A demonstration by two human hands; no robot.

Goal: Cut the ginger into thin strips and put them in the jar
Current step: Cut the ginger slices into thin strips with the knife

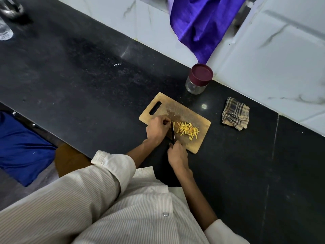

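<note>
- Ginger strips [188, 130] lie in a loose yellow pile on the wooden cutting board [197, 143], toward its right half.
- One last small piece of ginger [173, 124] sits just left of the pile, right beside the knife blade.
- The left hand [157, 129] rests on the board with its fingers curled down at that piece, fingertips close against the blade; how firmly it pinches the ginger cannot be told.
- The right hand [177, 153] grips the handle of the knife [173, 132], fingers wrapped around it, at the near edge of the board.
- The knife's dark blade runs away from the person, standing between the left hand and the pile.
- The jar [198, 79] stands upright on the black tabletop [79, 81] just beyond the board's far corner, its maroon lid on; its clear body looks empty.
- A folded checked cloth [235, 114] lies on the tabletop to the right of the board, apart from it.
- A purple cloth [202, 23] hangs down the white tiled wall [274, 64] behind the jar.
- The person wears a pale striped shirt [123, 208] with rolled sleeves.
</note>
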